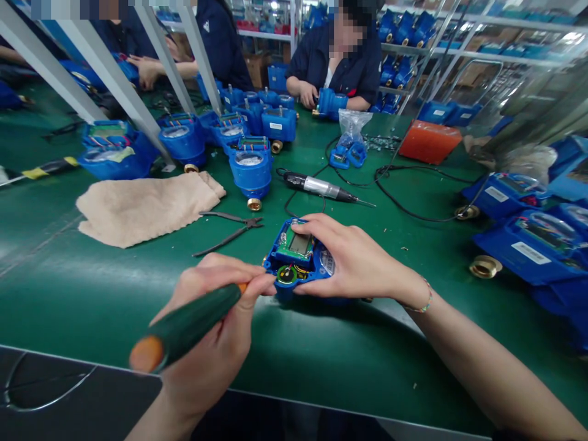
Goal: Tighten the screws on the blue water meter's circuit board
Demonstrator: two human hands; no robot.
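From where I stand, the left hand is wrapped closed around a green-handled tool, its orange butt pointing back toward the wearer, while thumb and forefinger pinch together near the front end; I can't see the tip past those fingers. Right at those fingertips sits the blue meter, resting on the green table. The right hand clasps it from the other side, partly spread, fingers over the top by the small screen and thumb along the near edge. In the cavity between the two grips shows a round disc with wires beside it. Just beyond the left fingers lie the cutters, jaws a little apart, and farther left of them a beige cloth. Past the right hand's knuckles rests a powered screwdriver, with an orange box well beyond it. More blue housings crowd the table's edge to the right of that grip, and straight across, well apart, a co-worker handles another meter.
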